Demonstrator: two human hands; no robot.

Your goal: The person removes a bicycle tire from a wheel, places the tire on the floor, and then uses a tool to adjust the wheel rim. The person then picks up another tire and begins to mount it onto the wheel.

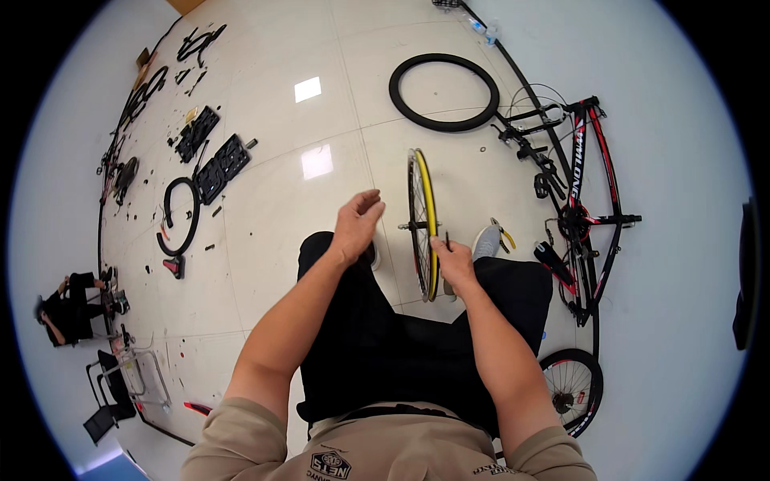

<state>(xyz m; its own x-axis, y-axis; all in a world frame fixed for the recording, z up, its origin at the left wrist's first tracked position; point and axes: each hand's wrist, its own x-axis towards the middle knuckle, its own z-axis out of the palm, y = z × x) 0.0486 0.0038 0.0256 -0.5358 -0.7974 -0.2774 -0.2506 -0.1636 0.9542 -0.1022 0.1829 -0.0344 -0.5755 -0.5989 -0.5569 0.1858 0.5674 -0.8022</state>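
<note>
A bicycle wheel without a tire (415,180) stands upright on the floor between my legs, seen nearly edge-on. A yellow strip (430,188) runs round its rim. My right hand (454,263) grips the near right side of the rim, and a thin dark piece sticks up by its fingers, too small to name. Left of the wheel, apart from it, my left hand (357,227) hangs in the air above my left knee. Its fingers are stretched out and nothing shows in them. The wheel's axle (413,226) points toward that hand.
Beyond the wheel lies a black tire (443,128). Yellow-handled pliers (507,236) rest by my right shoe. A black and red bike frame (579,160) and another wheel (592,393) are on the right. Tool cases (224,168), a saddle (174,267) and a seated person (72,309) are on the left.
</note>
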